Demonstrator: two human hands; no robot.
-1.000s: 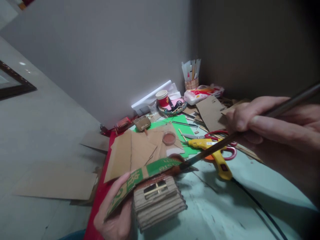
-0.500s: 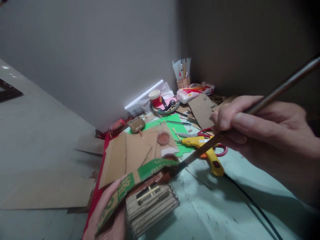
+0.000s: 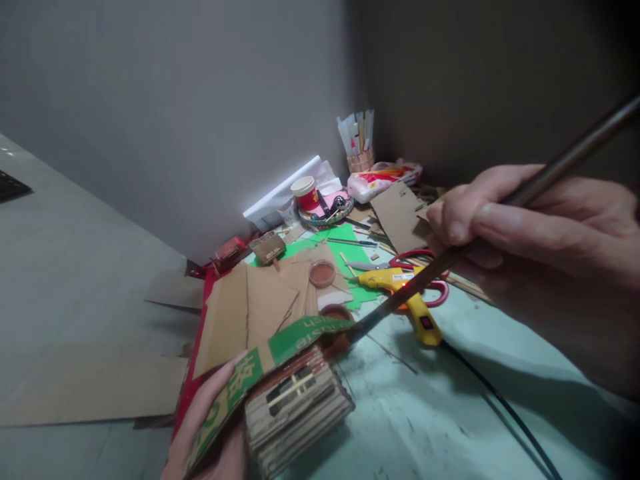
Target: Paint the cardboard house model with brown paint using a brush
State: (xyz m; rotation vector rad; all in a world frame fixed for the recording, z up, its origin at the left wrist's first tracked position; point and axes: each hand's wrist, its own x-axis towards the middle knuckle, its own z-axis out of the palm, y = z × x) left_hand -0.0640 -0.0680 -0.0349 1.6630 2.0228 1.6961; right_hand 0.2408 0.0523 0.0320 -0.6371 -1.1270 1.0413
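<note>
The long brown paintbrush point(image 3: 400, 295), pinched in right fingers point(image 3: 505, 223), slid toward two o'clock on the grey cardboard house point(image 3: 300, 423) left fingers point(image 3: 199, 410) hold.

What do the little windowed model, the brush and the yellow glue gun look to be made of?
Model: corrugated cardboard, matte, judging by its ridged front; the green-printed flap looks like box cardboard.

Brush: dark handle with a slight sheen, perhaps varnished wood; reddish-brown tip, bristle material unclear.

Glue gun: probably hard plastic, from its smooth, evenly yellow shell.
</note>
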